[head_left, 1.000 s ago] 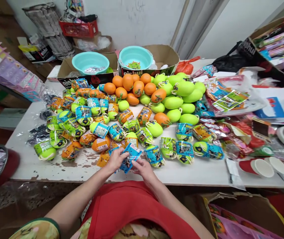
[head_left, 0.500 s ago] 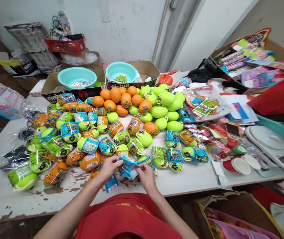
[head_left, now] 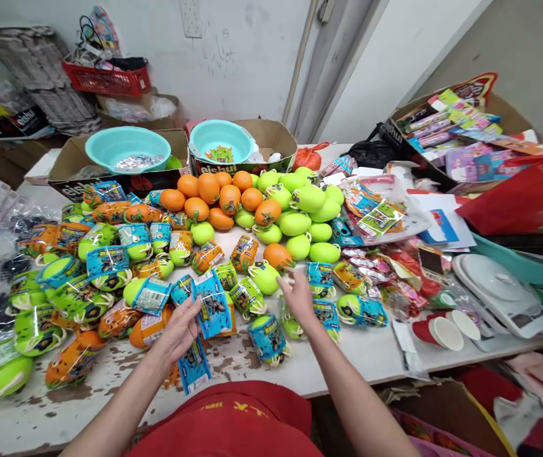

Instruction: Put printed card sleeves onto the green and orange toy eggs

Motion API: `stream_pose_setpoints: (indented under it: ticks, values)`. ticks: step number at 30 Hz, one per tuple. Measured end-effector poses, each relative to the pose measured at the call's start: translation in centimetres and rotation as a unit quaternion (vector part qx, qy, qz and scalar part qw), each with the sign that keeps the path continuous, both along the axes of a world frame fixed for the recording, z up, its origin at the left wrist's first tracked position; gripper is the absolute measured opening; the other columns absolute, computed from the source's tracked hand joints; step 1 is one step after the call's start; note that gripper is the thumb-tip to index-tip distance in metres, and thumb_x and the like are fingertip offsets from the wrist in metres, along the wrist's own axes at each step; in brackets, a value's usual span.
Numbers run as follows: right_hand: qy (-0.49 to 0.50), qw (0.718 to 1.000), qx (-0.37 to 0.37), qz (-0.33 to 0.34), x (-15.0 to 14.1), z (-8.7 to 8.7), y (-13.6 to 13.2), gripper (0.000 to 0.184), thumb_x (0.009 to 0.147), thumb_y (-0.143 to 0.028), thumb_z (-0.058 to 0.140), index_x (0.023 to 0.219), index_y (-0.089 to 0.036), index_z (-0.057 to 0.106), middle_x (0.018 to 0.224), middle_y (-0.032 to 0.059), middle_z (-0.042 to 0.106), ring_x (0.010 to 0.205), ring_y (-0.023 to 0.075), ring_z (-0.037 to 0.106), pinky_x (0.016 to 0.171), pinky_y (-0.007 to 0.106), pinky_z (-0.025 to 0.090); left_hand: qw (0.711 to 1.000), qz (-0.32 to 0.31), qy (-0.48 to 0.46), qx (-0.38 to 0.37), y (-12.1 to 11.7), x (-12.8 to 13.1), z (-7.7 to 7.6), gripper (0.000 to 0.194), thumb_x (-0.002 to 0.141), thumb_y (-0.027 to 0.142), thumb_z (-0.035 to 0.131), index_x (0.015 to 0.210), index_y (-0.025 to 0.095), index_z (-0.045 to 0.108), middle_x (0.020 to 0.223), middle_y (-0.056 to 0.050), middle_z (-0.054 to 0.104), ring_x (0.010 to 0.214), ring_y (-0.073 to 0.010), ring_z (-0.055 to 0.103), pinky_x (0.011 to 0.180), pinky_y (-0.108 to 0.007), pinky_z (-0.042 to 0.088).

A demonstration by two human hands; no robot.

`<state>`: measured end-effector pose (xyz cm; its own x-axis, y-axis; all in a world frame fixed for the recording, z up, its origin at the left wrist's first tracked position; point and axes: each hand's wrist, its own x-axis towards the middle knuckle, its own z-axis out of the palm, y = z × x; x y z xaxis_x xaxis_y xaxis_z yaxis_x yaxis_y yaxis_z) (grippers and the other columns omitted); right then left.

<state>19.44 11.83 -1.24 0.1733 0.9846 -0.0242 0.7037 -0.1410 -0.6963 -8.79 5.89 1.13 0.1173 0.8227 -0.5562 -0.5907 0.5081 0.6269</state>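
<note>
My left hand (head_left: 183,327) pinches a blue printed plastic sleeve (head_left: 213,304) by its left edge, holding it above the table. My right hand (head_left: 297,295) reaches forward with its fingers apart and holds nothing. Just beyond its fingertips lie a bare lime-green plastic egg (head_left: 264,278) with a cord and an orange egg (head_left: 278,256). A blue-wrapped green egg (head_left: 268,339) stands between my forearms. Another flat blue sleeve (head_left: 195,365) lies under my left hand. Many eggs in printed sleeves, such as an orange one (head_left: 75,357), spread to the left.
Bare orange eggs (head_left: 209,187) and lime-green eggs (head_left: 294,223) are heaped at the back. Behind them, two turquoise basins (head_left: 128,143) rest on cardboard boxes. At right are paper cups (head_left: 445,333), a white scale (head_left: 500,289) and a box of packaged goods (head_left: 466,127).
Both hands were on the blue sleeve; now only my left holds it, spread flatter. My right hand has let go and moved forward and right toward the bare eggs. The view has shifted.
</note>
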Motion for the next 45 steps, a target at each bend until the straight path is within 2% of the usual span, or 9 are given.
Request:
stream_pose_setpoints:
  ticks: [5, 9, 16, 22, 28, 33, 39, 42, 45]
  values:
    - [-0.130, 0.990, -0.042, 0.033, 2.2, -1.2, 8.9, 0.049, 0.071, -0.024, 0.068, 0.116, -0.011, 0.056, 0.116, 0.0180, 0.056, 0.108, 0.0309, 0.048, 0.093, 0.041, 0.035, 0.999, 0.029, 0.010, -0.027, 1.8, 0.6, -0.2, 0.018, 0.080, 0.021, 0.063, 0.096, 0.015, 0.063, 0.088, -0.006, 0.073, 0.076, -0.0187, 0.069, 0.073, -0.035, 0.058]
    - [-0.196, 0.975, -0.081, 0.062, 1.8, -2.2, 11.0, 0.054, 0.065, -0.032, 0.074, 0.113, -0.012, 0.058, 0.106, 0.0185, 0.059, 0.098, 0.0333, 0.053, 0.083, 0.042, 0.039, 0.998, 0.049, -0.003, -0.038, 2.5, 1.0, -0.4, 0.020, 0.082, 0.025, 0.062, 0.098, 0.014, 0.064, 0.094, -0.010, 0.072, 0.086, -0.0224, 0.068, 0.077, -0.038, 0.057]
    - [-0.249, 0.965, -0.033, 0.081, 2.0, -1.6, 8.8, 0.053, 0.080, -0.039, 0.059, 0.126, -0.014, 0.047, 0.123, 0.0157, 0.051, 0.109, 0.0301, 0.047, 0.089, 0.038, 0.037, 0.995, 0.077, 0.011, -0.065, 2.9, 0.8, -0.8, 0.018, 0.079, 0.022, 0.065, 0.095, 0.015, 0.064, 0.091, -0.007, 0.073, 0.080, -0.0200, 0.069, 0.072, -0.034, 0.057]
    - [-0.251, 0.961, -0.029, 0.114, -0.5, -1.6, 4.4, 0.035, 0.081, -0.039, 0.058, 0.107, -0.016, 0.059, 0.103, 0.0131, 0.059, 0.098, 0.0296, 0.050, 0.083, 0.038, 0.040, 0.996, 0.059, 0.021, -0.068, 3.0, 1.2, -1.1, 0.018, 0.078, 0.022, 0.066, 0.094, 0.014, 0.064, 0.088, -0.006, 0.073, 0.076, -0.0181, 0.069, 0.067, -0.031, 0.058]
    - [-0.192, 0.978, -0.059, -0.053, -3.9, -2.3, 1.5, 0.061, 0.076, -0.048, 0.060, 0.120, -0.009, 0.042, 0.113, 0.0193, 0.048, 0.106, 0.0343, 0.047, 0.088, 0.042, 0.039, 0.995, 0.068, 0.027, -0.072, 2.4, 1.0, -1.1, 0.024, 0.076, 0.024, 0.069, 0.097, 0.014, 0.063, 0.091, -0.007, 0.072, 0.077, -0.0186, 0.069, 0.065, -0.029, 0.058]
    - [-0.139, 0.983, -0.117, -0.032, -4.0, -3.6, 2.0, 0.066, 0.068, -0.038, 0.067, 0.123, -0.014, 0.039, 0.121, 0.0146, 0.044, 0.104, 0.0297, 0.053, 0.089, 0.036, 0.041, 0.994, 0.074, 0.026, -0.071, 1.3, 0.1, -1.5, 0.023, 0.075, 0.022, 0.069, 0.097, 0.014, 0.063, 0.089, -0.007, 0.072, 0.075, -0.0185, 0.069, 0.064, -0.028, 0.057]
    - [-0.136, 0.978, -0.158, -0.025, -3.9, -3.9, 3.4, 0.074, 0.066, -0.054, 0.064, 0.125, -0.016, 0.039, 0.115, 0.0147, 0.048, 0.092, 0.0290, 0.061, 0.078, 0.036, 0.046, 0.994, 0.076, 0.025, -0.076, 0.7, -0.4, -1.9, 0.017, 0.075, 0.022, 0.068, 0.091, 0.016, 0.064, 0.084, -0.006, 0.073, 0.070, -0.0180, 0.069, 0.061, -0.028, 0.057]
    - [-0.148, 0.974, -0.165, -0.042, -4.4, -3.4, 3.3, 0.077, 0.064, -0.059, 0.063, 0.122, -0.013, 0.041, 0.108, 0.0181, 0.051, 0.089, 0.0342, 0.061, 0.073, 0.042, 0.047, 0.995, 0.075, 0.021, -0.064, 0.6, -0.5, -1.7, 0.018, 0.074, 0.024, 0.069, 0.089, 0.016, 0.064, 0.084, -0.005, 0.072, 0.072, -0.0188, 0.068, 0.064, -0.031, 0.057]
    - [-0.163, 0.976, -0.132, -0.055, -4.2, -1.4, 2.8, 0.080, 0.062, -0.055, 0.065, 0.123, -0.010, 0.040, 0.114, 0.0208, 0.048, 0.101, 0.0373, 0.055, 0.081, 0.045, 0.044, 0.995, 0.086, 0.022, -0.048, 0.7, -1.0, -1.2, 0.023, 0.071, 0.027, 0.072, 0.090, 0.016, 0.065, 0.084, -0.005, 0.072, 0.073, -0.0190, 0.068, 0.065, -0.031, 0.056]
